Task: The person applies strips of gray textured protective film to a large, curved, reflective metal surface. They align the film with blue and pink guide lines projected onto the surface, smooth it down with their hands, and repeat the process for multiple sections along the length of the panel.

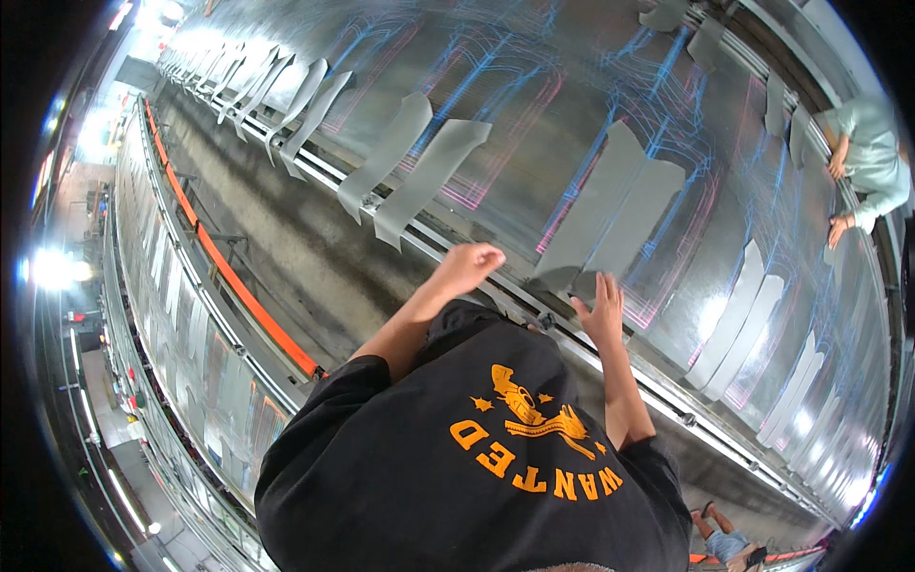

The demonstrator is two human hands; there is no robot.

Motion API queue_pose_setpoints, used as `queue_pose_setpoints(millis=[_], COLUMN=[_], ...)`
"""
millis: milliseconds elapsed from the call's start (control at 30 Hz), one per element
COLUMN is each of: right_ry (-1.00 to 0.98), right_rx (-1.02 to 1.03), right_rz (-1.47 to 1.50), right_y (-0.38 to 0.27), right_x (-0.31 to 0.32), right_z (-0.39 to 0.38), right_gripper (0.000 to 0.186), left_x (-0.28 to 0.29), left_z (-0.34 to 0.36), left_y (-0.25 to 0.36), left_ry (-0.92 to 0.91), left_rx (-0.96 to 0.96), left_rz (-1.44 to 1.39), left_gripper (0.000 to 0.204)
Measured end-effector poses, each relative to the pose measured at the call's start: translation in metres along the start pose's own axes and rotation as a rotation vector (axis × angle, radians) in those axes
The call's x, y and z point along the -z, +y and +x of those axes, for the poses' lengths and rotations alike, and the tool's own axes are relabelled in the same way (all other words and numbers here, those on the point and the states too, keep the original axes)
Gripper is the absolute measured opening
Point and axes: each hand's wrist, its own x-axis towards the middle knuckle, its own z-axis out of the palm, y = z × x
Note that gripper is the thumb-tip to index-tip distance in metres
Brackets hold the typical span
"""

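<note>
Two grey, strip-like flat pieces lie side by side in front of me on a long sloping metal table (534, 95) marked with blue and pink lines. My right hand (602, 310) is at the near end of the right grey piece (637, 214), fingers apart and stretched out. I cannot tell whether its fingertips press on the piece. Left of the left grey piece (586, 205), my left hand (467, 267) is over the table's near rail with its fingers curled in. Nothing shows in it.
More grey pieces (434, 176) lie in pairs along the table, some overhanging the rail (658, 391). Across the table at the far right, a co-worker's hands (839, 229) rest near its edge. An orange rail (238, 276) borders another long table behind the aisle. Another person (729, 543) is at lower right.
</note>
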Motion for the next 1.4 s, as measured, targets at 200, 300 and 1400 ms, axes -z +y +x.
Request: queue_pose_setpoints(millis=[200,300,1400], right_ry=[-0.162,-0.126,0.176], right_rx=[-0.152,-0.102,-0.538], right_rz=[0.746,0.734,0.94], right_y=[-0.131,-0.201,-0.325], right_x=[-0.052,-0.094,-0.078], right_z=[0.034,0.089,0.356], right_gripper=[0.044,0.04,0.02], left_x=[0.128,0.188,0.331], left_z=[0.047,0.071,0.146], left_y=[-0.088,-0.113,-0.222], left_ry=[0.374,0.443,0.642], left_rx=[0.009,-0.007,-0.159], left_rz=[-0.168,-0.038,0.715], left_gripper=[0.035,0.032,0.043])
